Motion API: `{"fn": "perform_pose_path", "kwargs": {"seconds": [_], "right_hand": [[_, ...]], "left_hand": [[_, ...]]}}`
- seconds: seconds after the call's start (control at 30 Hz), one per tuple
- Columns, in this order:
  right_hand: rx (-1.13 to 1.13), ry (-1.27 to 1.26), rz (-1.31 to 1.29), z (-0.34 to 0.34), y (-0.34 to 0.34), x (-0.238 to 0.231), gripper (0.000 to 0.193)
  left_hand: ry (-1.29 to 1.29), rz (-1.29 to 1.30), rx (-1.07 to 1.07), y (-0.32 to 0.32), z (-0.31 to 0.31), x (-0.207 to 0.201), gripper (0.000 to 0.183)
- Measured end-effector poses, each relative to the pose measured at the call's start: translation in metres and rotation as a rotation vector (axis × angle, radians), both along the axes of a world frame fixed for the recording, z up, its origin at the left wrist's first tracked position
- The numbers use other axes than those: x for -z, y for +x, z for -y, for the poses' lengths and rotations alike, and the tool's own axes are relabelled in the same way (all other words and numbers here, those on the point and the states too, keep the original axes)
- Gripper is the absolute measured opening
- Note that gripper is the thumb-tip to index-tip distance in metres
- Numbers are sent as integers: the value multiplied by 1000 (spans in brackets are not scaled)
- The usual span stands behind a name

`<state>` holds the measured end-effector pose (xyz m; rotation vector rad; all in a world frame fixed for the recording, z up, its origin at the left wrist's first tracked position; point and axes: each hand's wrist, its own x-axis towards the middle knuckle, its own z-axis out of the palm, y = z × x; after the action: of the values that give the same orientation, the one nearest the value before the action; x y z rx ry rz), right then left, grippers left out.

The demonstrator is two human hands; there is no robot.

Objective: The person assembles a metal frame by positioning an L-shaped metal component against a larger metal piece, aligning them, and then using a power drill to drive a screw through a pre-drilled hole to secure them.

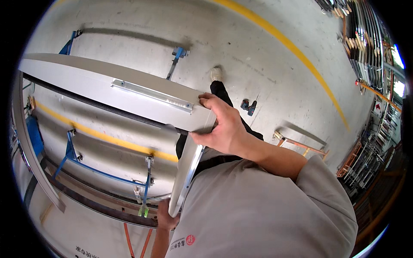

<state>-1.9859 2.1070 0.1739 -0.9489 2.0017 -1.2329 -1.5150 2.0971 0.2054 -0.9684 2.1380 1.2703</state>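
Note:
A long light-grey frame profile [86,71] runs from the far left to a corner in front of my body. A silver metal strip [150,95] lies along its face. From that corner a shorter white profile [184,176] extends toward my left side. My right hand [226,124] grips the corner, its fingers over the top edge and the thumb underneath. Down at the short profile's lower end, my left hand [167,215] is closed around it, with some fingers hidden behind. Blue metal stands [178,53] are beneath the frame.
A cordless drill [249,106] lies on the floor beyond my right hand, near my shoe [216,74]. Yellow lines [284,38] cross the concrete. An orange-brown metal stand [297,144] is at right. Racks of long profiles [365,47] line the far right.

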Motion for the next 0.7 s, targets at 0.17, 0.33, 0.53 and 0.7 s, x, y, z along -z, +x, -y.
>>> {"fn": "perform_pose_path", "kwargs": {"seconds": [0.17,0.33,0.53,0.7], "right_hand": [[41,-47,13,1,2,0,61],[-3,26,36,0,3,-1,61],[10,35,60,-1,0,-3,58],[-6,23,56,-1,1,0,58]], "left_hand": [[-206,24,10,140,-83,38,72],[-98,330,-55,142,-95,39,51],[-183,224,-258,144,-108,40,45],[-166,353,-377,99,-85,16,46]]}}
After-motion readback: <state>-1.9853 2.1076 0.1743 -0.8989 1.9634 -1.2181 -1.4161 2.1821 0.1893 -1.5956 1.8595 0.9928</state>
